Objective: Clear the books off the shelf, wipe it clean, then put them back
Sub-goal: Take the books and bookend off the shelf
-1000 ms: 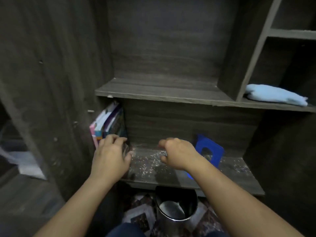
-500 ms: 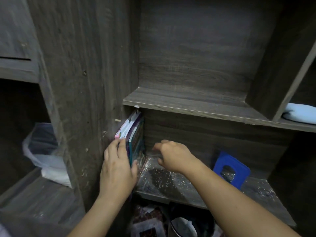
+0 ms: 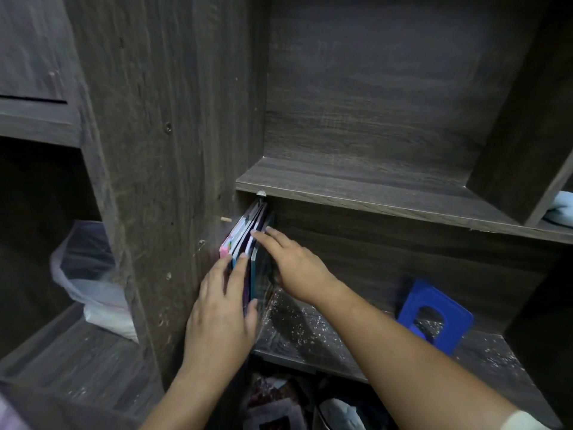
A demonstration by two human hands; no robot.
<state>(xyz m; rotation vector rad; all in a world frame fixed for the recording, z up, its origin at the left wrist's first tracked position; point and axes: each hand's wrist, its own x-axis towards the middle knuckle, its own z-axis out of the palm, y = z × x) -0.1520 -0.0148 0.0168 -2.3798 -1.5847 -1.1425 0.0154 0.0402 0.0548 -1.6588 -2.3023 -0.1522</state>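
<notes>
The dark wood shelf (image 3: 310,333) in front of me is speckled with pale dust, so I judge it isn't wiped yet. Nearest, my left hand (image 3: 221,311) lies flat with straight fingers on the books' front edges, probably to steady them. Just beyond it, my right hand (image 3: 294,265) presses straight fingers on the outer cover and clasps nothing. Between both hands the books (image 3: 242,240) stand against the side panel. Well right of my right hand stands a blue bookend (image 3: 434,318). Farther up-right lies a cloth (image 3: 562,209), likely for wiping.
</notes>
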